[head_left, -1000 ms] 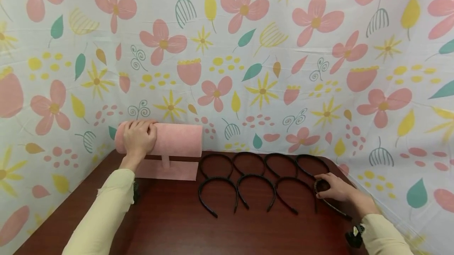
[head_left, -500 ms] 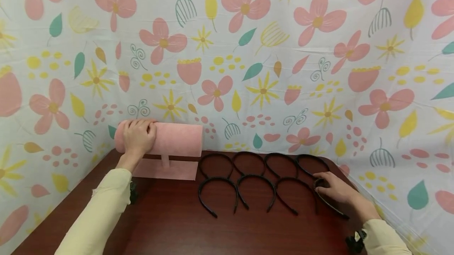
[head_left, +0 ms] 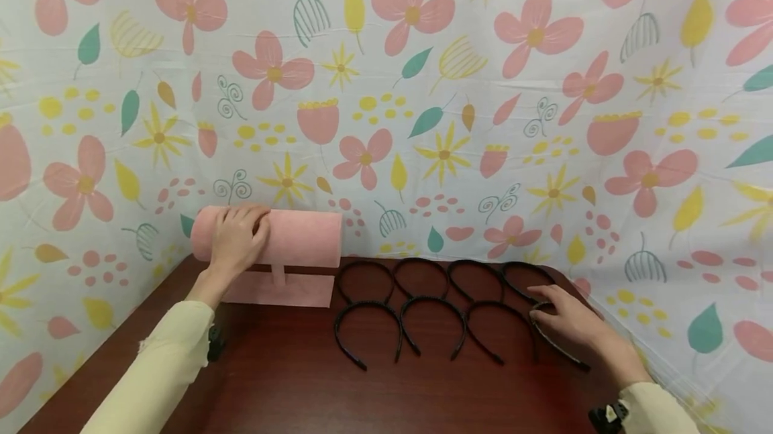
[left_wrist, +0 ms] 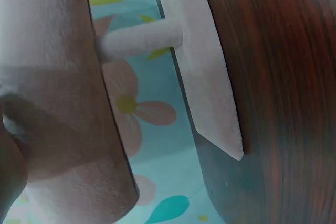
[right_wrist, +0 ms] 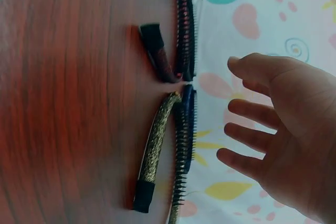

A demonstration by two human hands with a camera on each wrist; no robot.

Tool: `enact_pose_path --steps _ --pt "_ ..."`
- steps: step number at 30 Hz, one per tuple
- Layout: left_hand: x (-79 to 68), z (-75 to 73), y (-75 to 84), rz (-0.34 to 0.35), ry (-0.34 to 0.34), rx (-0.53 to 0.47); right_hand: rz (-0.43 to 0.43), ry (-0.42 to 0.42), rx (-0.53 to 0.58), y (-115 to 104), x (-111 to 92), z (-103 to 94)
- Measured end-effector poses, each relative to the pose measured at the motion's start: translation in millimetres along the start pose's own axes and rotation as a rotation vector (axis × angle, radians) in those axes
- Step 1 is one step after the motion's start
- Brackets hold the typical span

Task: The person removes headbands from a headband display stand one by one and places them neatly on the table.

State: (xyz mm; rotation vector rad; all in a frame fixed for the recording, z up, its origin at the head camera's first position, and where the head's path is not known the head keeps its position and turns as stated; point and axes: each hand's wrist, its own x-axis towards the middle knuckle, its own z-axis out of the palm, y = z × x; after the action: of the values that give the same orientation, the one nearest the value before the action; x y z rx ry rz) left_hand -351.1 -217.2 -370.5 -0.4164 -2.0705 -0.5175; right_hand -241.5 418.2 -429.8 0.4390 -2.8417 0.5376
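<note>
A pink cushioned display stand (head_left: 306, 236), a roll on a T-shaped post, stands at the back left of the table. My left hand (head_left: 237, 238) lies over its left half, fingers curled across the top. Part of that hand (left_wrist: 10, 166) shows at the edge of the left wrist view, against the roll. At the right end of the front row lies a toothed headband (head_left: 558, 348) with gold glitter on its arms. My right hand (head_left: 572, 316) hovers over its top. In the right wrist view the fingers are spread, apart from the gold-glitter arm (right_wrist: 153, 148), with nothing between them.
Two rows of dark headbands (head_left: 433, 300) lie across the middle and right of the brown table (head_left: 386, 400), close together. A dark red one (right_wrist: 161, 61) is beside the gold. A flowered cloth (head_left: 386, 119) hangs behind and at both sides.
My right hand has loosened from the gold headband, its fingers lifting and parting from the thumb. The headband has barely shifted. My left hand stays on the stand.
</note>
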Motion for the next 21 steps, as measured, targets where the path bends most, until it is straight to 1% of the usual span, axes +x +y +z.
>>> enact_pose_path --steps 4,8,12,16,19,21 --pt "-5.2 -3.9 5.8 0.01 -0.003 -0.023 0.016 0.015 0.007 -9 -1 0.2" --pt "-9.9 -6.7 10.1 0.039 0.029 -0.027 0.01 0.041 -0.003 -18 0 1.4" --pt "-19.5 -8.2 11.9 0.1 0.069 -0.035 -0.015 0.048 -0.031 -27 4 4.1" --pt "-30.6 -8.5 14.5 0.159 0.099 -0.055 -0.021 0.035 -0.058 -35 8 7.3" --pt "-36.9 -7.4 19.0 0.23 0.092 -0.045 -0.036 0.047 -0.099 -40 11 10.3" --pt "-40.1 -6.1 24.1 0.278 0.058 -0.031 -0.056 0.069 -0.131 -42 13 12.4"
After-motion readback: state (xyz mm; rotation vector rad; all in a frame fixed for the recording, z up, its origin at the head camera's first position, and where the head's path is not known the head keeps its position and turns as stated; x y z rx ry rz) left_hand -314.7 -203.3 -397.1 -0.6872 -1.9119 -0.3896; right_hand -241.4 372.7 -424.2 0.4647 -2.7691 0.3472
